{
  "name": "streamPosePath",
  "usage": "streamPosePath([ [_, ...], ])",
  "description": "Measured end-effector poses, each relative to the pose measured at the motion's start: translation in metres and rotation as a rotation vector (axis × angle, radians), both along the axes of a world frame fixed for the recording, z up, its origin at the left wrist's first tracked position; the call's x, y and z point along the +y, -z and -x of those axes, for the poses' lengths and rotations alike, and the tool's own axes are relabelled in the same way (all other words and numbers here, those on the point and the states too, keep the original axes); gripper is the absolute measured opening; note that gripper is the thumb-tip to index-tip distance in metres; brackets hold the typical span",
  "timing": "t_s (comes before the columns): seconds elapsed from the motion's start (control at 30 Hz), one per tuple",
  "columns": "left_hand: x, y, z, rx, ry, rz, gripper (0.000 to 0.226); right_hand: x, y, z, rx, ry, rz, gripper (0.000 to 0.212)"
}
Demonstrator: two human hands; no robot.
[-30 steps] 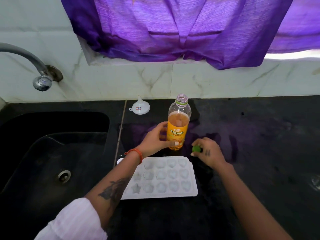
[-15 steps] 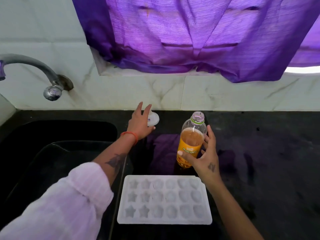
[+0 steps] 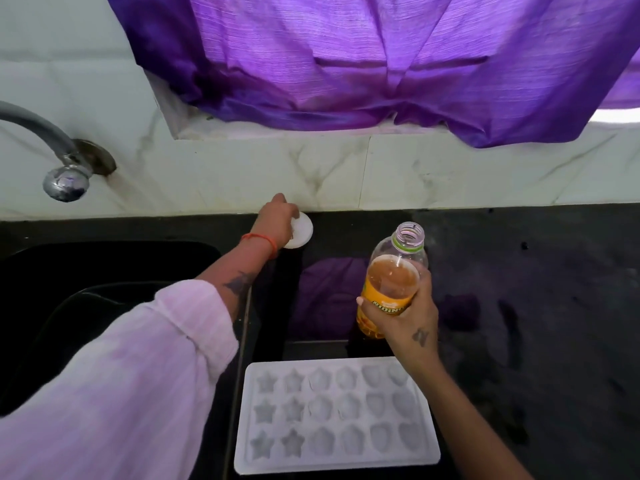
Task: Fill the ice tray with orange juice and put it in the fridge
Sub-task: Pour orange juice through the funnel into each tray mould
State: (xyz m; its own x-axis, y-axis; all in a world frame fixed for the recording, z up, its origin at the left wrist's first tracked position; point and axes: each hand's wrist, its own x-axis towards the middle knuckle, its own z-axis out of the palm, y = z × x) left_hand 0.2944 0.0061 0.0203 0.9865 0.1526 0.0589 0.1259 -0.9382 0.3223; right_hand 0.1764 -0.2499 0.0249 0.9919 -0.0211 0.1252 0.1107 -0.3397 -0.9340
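A white ice tray (image 3: 337, 460) with star, round and heart moulds lies on the black counter near me, its moulds holding no juice. Behind it stands an uncapped bottle of orange juice (image 3: 388, 284) with an orange label, and my right hand (image 3: 403, 317) grips it around the middle. My left hand (image 3: 277, 221) reaches to the back of the counter and holds a small white funnel (image 3: 302, 232) by the wall. The bottle's green cap is not in sight.
A black sink (image 3: 104, 271) takes up the left, with a chrome tap (image 3: 65, 178) above it on the marble wall. A purple curtain (image 3: 381, 57) hangs over the window ledge behind. Black counter (image 3: 536, 306) stretches to the right.
My left hand let go of the bottle, reached back and closed on the funnel. My right hand, which held the green cap, took hold of the bottle. The view moved closer.
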Motion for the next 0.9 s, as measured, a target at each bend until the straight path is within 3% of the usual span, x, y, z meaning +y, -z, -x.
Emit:
streamPosePath([
  [0.07,0.004,-0.008,0.011,-0.087,-0.102,0.154,0.032,0.001,-0.001,-0.001,-0.011,0.005,0.025,0.071],
  [0.13,0.004,-0.017,0.034,-0.167,-0.216,0.429,0.025,0.0,-0.002,-0.003,-0.025,0.002,0.037,0.07],
  [0.23,-0.002,-0.028,0.083,-0.212,-0.348,1.24,0.003,-0.003,-0.005,-0.002,-0.043,-0.004,0.035,0.072],
  [0.33,0.001,-0.03,0.136,-0.172,-0.438,1.886,0.021,-0.008,-0.008,0.005,-0.079,0.001,0.037,0.072],
  [0.4,0.0,-0.028,0.173,-0.147,-0.447,2.143,0.016,-0.012,-0.012,0.011,-0.098,0.008,0.022,0.074],
  [0.43,-0.006,-0.026,0.191,-0.14,-0.407,2.221,0.046,-0.014,-0.014,0.014,-0.103,0.004,0.006,0.076],
  [0.5,-0.012,-0.02,0.217,-0.138,-0.348,2.256,0.088,-0.016,-0.02,0.021,-0.113,-0.013,-0.021,0.079],
  [0.53,-0.017,-0.017,0.228,-0.138,-0.327,2.221,0.09,-0.017,-0.023,0.024,-0.128,-0.022,-0.024,0.078],
  [0.63,-0.035,-0.016,0.253,-0.15,-0.349,2.078,0.067,-0.02,-0.031,0.033,-0.176,-0.052,-0.027,0.076],
  [0.73,-0.041,-0.013,0.271,-0.086,-0.24,1.963,0.078,-0.018,-0.039,0.042,-0.202,-0.076,-0.024,0.078],
  [0.9,-0.047,-0.015,0.286,0.025,-0.134,1.858,0.072,-0.013,-0.046,0.057,-0.21,-0.127,-0.03,0.077],
])
